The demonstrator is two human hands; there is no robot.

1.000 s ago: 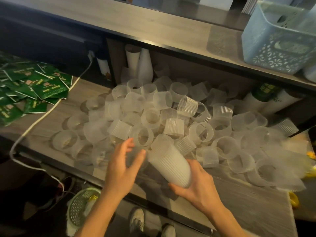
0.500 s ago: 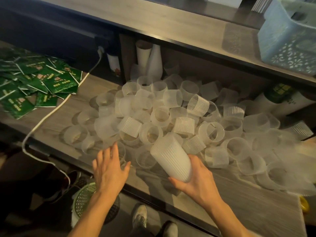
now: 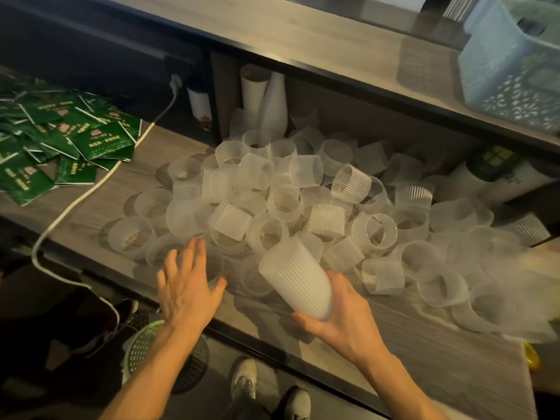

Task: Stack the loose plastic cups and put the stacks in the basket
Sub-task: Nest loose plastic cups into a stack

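A heap of loose ribbed translucent plastic cups [image 3: 291, 204] covers the lower wooden shelf [image 3: 100, 201]. My right hand [image 3: 342, 316] grips a stack of nested cups [image 3: 298, 281] from below, its open mouth tilted up and to the left. My left hand [image 3: 185, 286] is spread with straight fingers over a loose cup [image 3: 212, 265] at the near edge of the heap; I cannot tell whether it touches the cup. A pale blue basket [image 3: 512, 65] stands on the upper counter at the far right.
Green sachets [image 3: 60, 140] lie piled at the shelf's left, with a white cable [image 3: 91, 192] running past them. Tall white cup stacks [image 3: 263, 98] stand at the back. A green mesh bin [image 3: 145, 350] and shoes are on the floor below.
My left hand drew back from the held stack, then moved forward over a loose cup at the heap's near edge. The stack in my right hand stays tilted much the same.
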